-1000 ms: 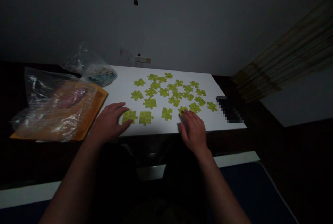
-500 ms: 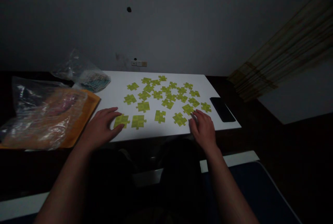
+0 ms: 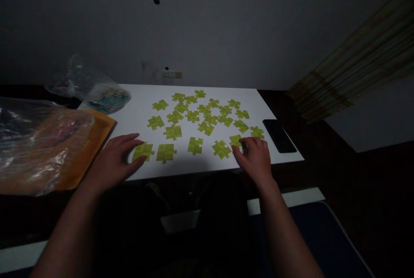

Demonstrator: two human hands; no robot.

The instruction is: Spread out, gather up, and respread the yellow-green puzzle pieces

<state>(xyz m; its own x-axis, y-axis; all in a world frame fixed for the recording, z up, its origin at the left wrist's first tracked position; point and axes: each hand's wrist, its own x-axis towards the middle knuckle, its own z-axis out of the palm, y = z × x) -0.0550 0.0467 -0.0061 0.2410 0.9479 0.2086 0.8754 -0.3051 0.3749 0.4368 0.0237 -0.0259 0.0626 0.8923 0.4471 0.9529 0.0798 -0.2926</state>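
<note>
Several yellow-green jigsaw puzzle pieces lie spread over a white table (image 3: 174,168). My left hand (image 3: 118,159) rests at the table's front left, thumb and fingers apart around the left end of a puzzle piece (image 3: 144,152); I see no grip on it. Beside that lies another piece (image 3: 165,152). At the front right, my right hand (image 3: 254,155) has its thumb and index finger on a puzzle piece (image 3: 235,140), whose right part is hidden under the fingers. A further piece (image 3: 221,149) lies just left of my right thumb.
A black phone (image 3: 279,135) lies at the table's right edge. On the left are an orange padded envelope (image 3: 101,129) under clear plastic (image 3: 42,148) and a clear bag (image 3: 108,97) with printed contents. Behind the table is a wall with sockets (image 3: 172,74); a curtain (image 3: 339,84) hangs at right.
The view has shifted slightly. My right thumb and index finger have come over the puzzle piece, which has slid a little toward me. My left hand stays by its piece.
</note>
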